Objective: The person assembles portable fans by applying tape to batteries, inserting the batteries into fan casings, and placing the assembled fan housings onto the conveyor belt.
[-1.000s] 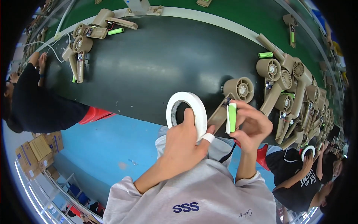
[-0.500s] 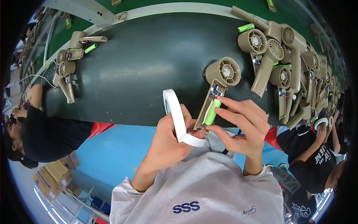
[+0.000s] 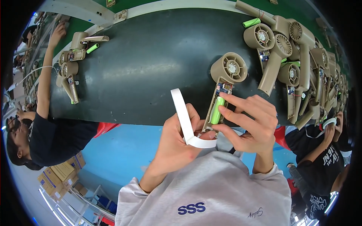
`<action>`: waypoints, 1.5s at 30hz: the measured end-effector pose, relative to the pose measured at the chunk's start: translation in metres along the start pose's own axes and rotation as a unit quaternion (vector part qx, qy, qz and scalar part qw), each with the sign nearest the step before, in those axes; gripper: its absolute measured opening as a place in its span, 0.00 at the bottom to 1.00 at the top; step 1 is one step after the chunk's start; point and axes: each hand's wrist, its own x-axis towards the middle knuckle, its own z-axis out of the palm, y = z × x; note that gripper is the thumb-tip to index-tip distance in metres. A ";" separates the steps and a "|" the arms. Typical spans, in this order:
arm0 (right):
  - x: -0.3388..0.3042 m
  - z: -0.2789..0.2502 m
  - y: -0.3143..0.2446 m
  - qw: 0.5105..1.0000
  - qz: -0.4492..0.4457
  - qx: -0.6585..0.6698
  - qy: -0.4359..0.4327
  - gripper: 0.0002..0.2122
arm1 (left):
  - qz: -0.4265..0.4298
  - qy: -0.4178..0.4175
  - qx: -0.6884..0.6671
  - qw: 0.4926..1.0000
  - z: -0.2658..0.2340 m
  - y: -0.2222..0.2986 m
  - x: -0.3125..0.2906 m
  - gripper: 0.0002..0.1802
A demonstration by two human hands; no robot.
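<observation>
A beige handheld fan (image 3: 228,68) lies in front of me, its handle opened to show a small circuit board (image 3: 224,89) and a green cylindrical battery (image 3: 216,110) in the channel. My left hand (image 3: 176,140) is closed around a roll of white tape (image 3: 181,115), with a loose tape end curving across near the handle's lower end; its fingertips reach behind that end. My right hand (image 3: 252,122) presses the battery, index finger by its upper end and another fingertip on its side, while the thumb sits at the handle's lower edge.
Several beige fans (image 3: 298,64) are piled on the right of the dark green worktable (image 3: 151,56), some with green batteries. A few fan parts (image 3: 71,67) lie at the left. People work on both sides. Cardboard boxes (image 3: 60,173) stand on the lower left.
The battery now sits straighter and deeper in the handle; the pale strip beside it no longer shows. Both hands and the fan appear slightly further right. A person's arm at left reaches forward.
</observation>
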 end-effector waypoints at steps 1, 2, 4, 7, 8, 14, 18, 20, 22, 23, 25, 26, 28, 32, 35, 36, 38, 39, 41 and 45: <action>-0.001 -0.001 0.001 1.000 0.001 0.001 -0.012 0.18 | -0.001 0.000 0.000 1.000 -0.002 -0.001 0.000 0.20; -0.002 -0.001 0.002 1.000 0.003 0.001 -0.023 0.18 | 0.007 -0.008 0.015 1.000 -0.004 -0.003 0.000 0.20; 0.001 -0.001 0.005 1.000 -0.003 0.014 -0.026 0.19 | 0.014 -0.015 0.028 0.999 -0.003 -0.002 0.001 0.20; -0.011 -0.004 0.011 0.999 -0.020 0.020 -0.028 0.25 | 0.015 0.009 -0.081 0.997 0.006 0.009 0.002 0.21; -0.025 -0.003 0.005 0.977 0.126 0.151 0.089 0.26 | 0.008 0.005 -0.065 0.998 0.006 0.011 0.002 0.21; -0.014 0.009 -0.019 0.816 0.391 0.424 0.038 0.23 | 0.037 0.002 -0.011 0.999 -0.001 0.000 -0.003 0.21; 0.020 0.012 -0.022 0.776 0.439 0.451 -0.034 0.08 | 0.091 0.053 0.078 0.991 -0.006 -0.002 -0.008 0.22; 0.051 -0.001 -0.010 0.813 0.419 0.397 -0.081 0.08 | 0.164 0.139 0.138 0.967 -0.010 -0.002 -0.008 0.19; 0.090 -0.011 0.007 0.849 0.405 0.306 -0.145 0.12 | 0.198 0.179 0.125 0.956 -0.016 -0.002 -0.011 0.17; 0.116 -0.010 0.021 0.861 0.396 0.269 -0.171 0.14 | 0.212 0.191 0.200 0.937 -0.024 -0.002 -0.014 0.15; 0.168 -0.001 0.053 0.880 0.387 0.227 -0.154 0.14 | 0.233 0.202 0.270 0.912 -0.033 0.001 -0.019 0.12; 0.195 0.000 0.075 0.891 0.383 0.204 -0.134 0.13 | 0.321 0.207 0.403 0.831 -0.035 0.004 -0.019 0.12; 0.235 0.003 0.119 0.905 0.387 0.153 -0.089 0.11 | 0.405 0.209 0.521 0.722 -0.034 0.006 -0.018 0.12; 0.242 0.010 0.168 0.954 0.225 -0.193 -0.034 0.19 | 0.322 0.281 0.418 0.802 -0.028 0.005 -0.018 0.14; 0.178 0.035 0.049 0.996 0.063 0.057 0.038 0.15 | 0.238 0.320 0.340 0.852 -0.043 0.002 -0.025 0.17; 0.148 0.031 0.012 0.969 0.142 0.196 -0.054 0.13 | 0.225 0.291 0.317 0.875 -0.042 0.005 -0.023 0.19; 0.095 0.028 -0.035 0.931 0.122 0.271 -0.213 0.09 | 0.206 0.270 0.296 0.893 -0.043 0.006 -0.021 0.21; 0.076 0.022 -0.057 0.938 0.120 0.233 -0.226 0.08 | 0.227 0.225 0.330 0.888 -0.038 0.008 -0.017 0.24; 0.037 0.032 -0.065 0.967 0.125 0.192 -0.107 0.05 | 0.226 0.174 0.327 0.901 -0.026 0.010 -0.012 0.28; 0.008 -0.007 -0.073 0.934 0.212 0.267 -0.102 0.04 | 0.299 0.124 0.365 0.873 -0.024 0.003 0.005 0.22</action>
